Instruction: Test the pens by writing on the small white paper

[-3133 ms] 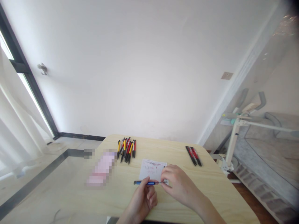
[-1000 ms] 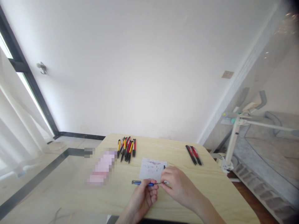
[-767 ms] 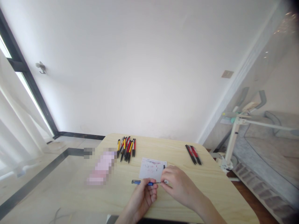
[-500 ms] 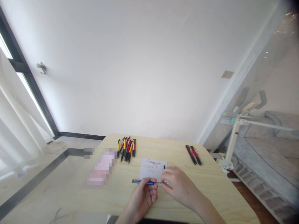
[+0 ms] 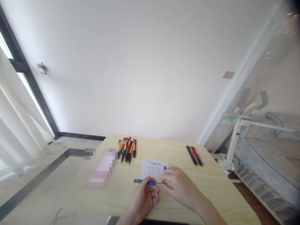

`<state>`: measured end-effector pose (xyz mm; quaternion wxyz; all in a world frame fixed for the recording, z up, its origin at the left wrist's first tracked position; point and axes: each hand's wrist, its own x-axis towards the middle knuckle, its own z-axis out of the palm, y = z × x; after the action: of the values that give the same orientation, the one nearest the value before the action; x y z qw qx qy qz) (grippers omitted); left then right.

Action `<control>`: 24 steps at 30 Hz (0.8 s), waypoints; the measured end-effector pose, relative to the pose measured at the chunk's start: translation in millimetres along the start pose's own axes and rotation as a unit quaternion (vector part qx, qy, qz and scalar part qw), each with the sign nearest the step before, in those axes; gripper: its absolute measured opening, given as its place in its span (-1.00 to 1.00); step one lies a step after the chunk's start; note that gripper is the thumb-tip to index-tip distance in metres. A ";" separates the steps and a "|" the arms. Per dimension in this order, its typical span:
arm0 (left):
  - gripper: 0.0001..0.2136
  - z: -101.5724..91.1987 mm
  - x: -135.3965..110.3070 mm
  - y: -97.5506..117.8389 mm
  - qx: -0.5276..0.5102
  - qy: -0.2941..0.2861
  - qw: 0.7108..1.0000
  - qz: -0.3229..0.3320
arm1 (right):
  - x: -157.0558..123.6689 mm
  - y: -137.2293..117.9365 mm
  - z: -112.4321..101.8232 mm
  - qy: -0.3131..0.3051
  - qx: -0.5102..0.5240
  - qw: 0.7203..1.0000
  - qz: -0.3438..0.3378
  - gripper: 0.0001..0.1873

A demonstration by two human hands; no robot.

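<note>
No word, number or brand can be read. The white paper [image 5: 148, 172], lying near the middle of the desk [image 5: 217, 187], bears reddish and dark marks: a dark band along its far edge, fainter reddish strokes below, short dark ones toward its right edge. Whether they are letters, numerals or drawing cannot be told. Near the desk's left edge, 1 pinkish patch [image 5: 102, 168] is pixelated, hiding any print. On the pens [image 5: 128, 150] toward the far left corner, and the blue pen [image 5: 152, 183], any lettering is too small.
</note>
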<state>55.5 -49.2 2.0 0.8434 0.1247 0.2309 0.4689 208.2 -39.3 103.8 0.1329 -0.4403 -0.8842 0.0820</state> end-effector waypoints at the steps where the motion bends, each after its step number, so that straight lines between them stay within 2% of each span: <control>1: -0.81 0.1 0.0 -0.2 0.001 -0.003 1.000 -0.002 | 0.2 -0.1 -0.1 -0.002 -0.002 1.000 0.000 -0.89; 10: -0.67 0.1 2.1 -1.2 -0.016 0.012 0.999 -0.031 | 0.0 -2.8 -2.9 0.002 -0.007 1.000 -0.007 -0.89; 17: -0.66 0.7 0.8 -0.5 -0.029 0.013 0.999 -0.032 | 0.4 -2.4 -2.4 0.006 -0.008 1.000 -0.013 -0.89; 24: -0.70 -3.9 1.9 -1.4 -0.041 -0.014 0.999 -0.019 | 0.1 -3.4 -3.7 0.014 -0.005 1.000 -0.010 -0.89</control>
<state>55.5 -48.4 -2.5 0.8600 0.0919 0.2015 0.4598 206.7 -41.1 108.2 0.1437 -0.4331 -0.8870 0.0701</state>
